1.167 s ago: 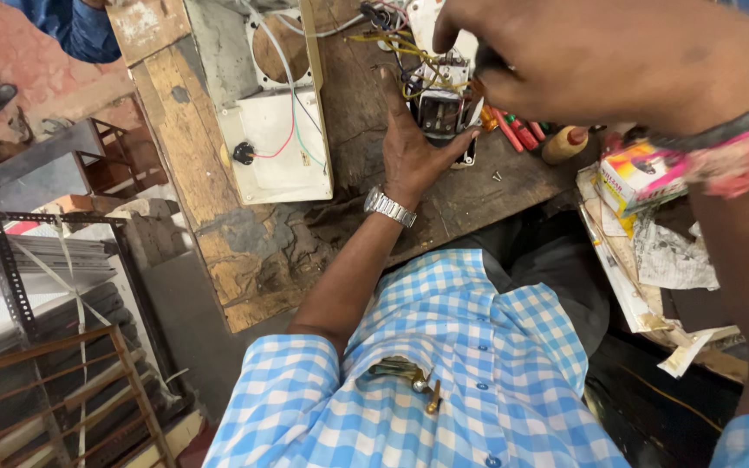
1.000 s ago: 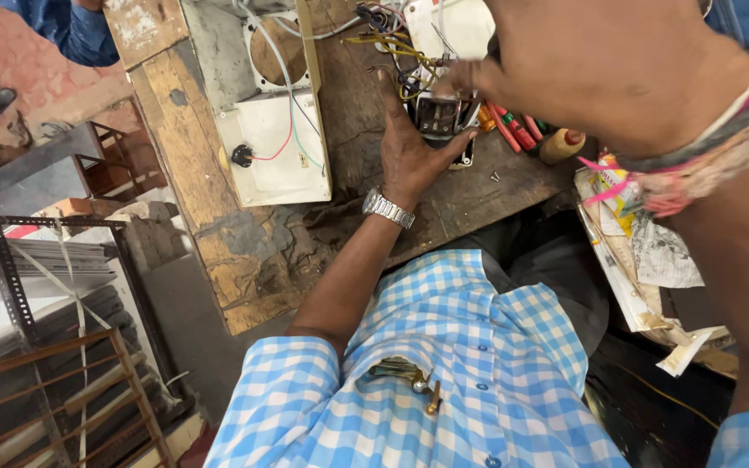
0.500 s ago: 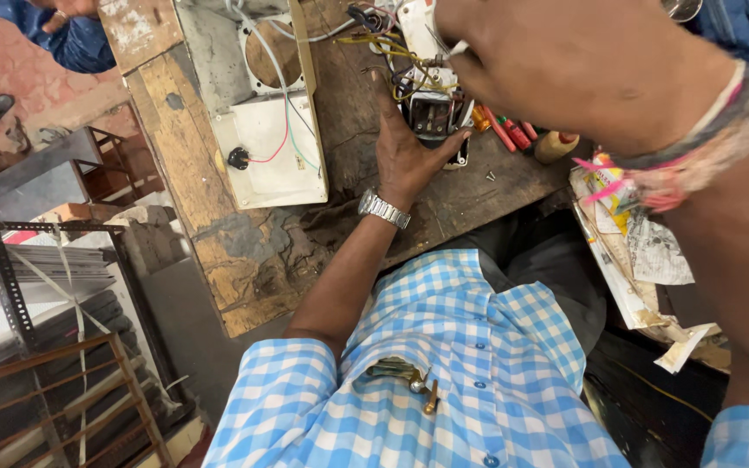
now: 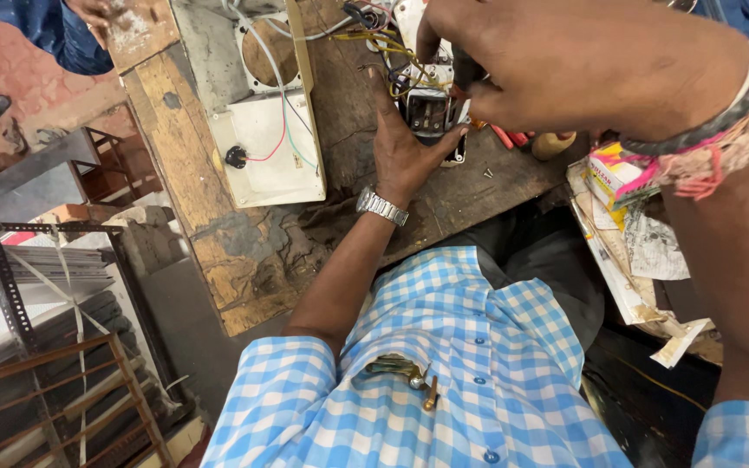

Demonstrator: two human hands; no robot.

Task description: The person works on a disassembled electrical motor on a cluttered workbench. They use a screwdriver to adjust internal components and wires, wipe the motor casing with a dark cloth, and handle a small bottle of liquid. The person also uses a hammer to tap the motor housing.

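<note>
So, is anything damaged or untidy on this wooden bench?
Yes. The bench top is cracked and badly worn near its front edge. Loose wires lie tangled above the small black part that the left hand steadies.

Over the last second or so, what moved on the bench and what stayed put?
The right hand shifted a little left across the top of the view, its fingers now closed in over the small black electrical part. The left hand stayed cupped against that part. The white panel and wooden bench did not move.
</note>
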